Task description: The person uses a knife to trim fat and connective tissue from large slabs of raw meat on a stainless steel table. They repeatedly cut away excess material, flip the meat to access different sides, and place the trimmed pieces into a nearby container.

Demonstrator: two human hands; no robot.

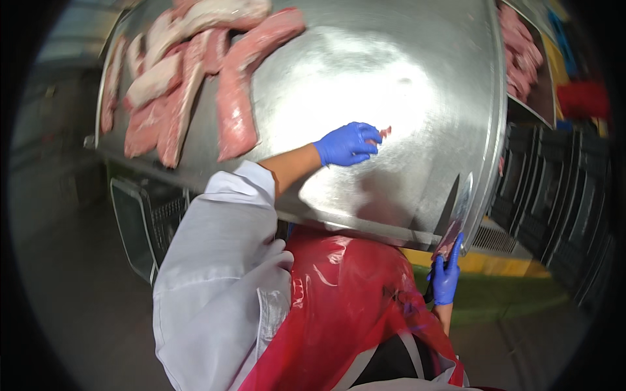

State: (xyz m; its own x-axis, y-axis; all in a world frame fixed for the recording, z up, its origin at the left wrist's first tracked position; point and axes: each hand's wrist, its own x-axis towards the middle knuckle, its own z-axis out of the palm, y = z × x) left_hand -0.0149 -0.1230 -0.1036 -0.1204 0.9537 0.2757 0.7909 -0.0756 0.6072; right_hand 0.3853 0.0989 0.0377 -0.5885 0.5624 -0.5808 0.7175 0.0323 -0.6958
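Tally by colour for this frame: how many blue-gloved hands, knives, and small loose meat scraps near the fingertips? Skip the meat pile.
Blue-gloved hands: 2, left hand on the steel table, right hand below its edge
Knives: 1, knife in the right hand's grip
Small pink meat scrap at the left fingertips: 1
Total: 4

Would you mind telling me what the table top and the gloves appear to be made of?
The table top looks like brushed stainless steel: grey, with bright glare. The gloves on the left hand and right hand seem thin blue nitrile or latex, snug and smooth.
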